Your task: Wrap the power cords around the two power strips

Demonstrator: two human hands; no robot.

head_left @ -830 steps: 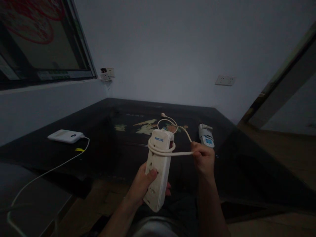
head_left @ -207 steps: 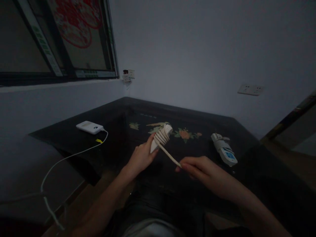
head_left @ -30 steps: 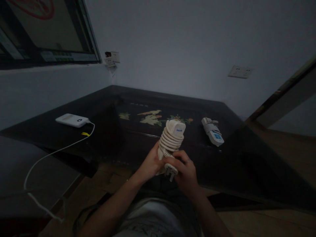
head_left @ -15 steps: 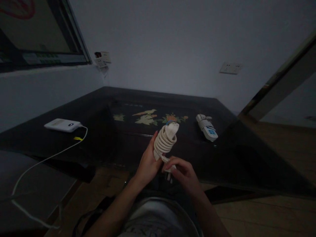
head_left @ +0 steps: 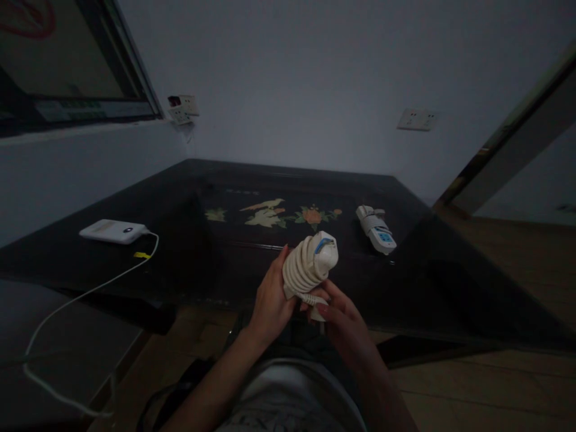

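A white power strip (head_left: 326,254) with a blue patch at its far end is held up over the near edge of the table. Its thick white cord (head_left: 299,269) is wound around it in several tight turns. My left hand (head_left: 270,300) is closed around the near end of the wrapped strip. Between the thumb and fingers of my right hand (head_left: 338,311) is the cord's white plug (head_left: 318,309), just below the coils. The hands partly cover the strip's near end.
On the dark table (head_left: 252,276) with a bird-and-flower picture, another cord-wrapped power strip (head_left: 377,230) lies at the right. A white power bank-like device (head_left: 112,231) with a cable (head_left: 81,293) and a yellow tag (head_left: 141,255) are at the left. Wall sockets (head_left: 416,119) sit behind.
The wrapped strip has turned, so its far end points more to the right and shows its blue patch. My right hand has shifted slightly right, turning the plug with it.
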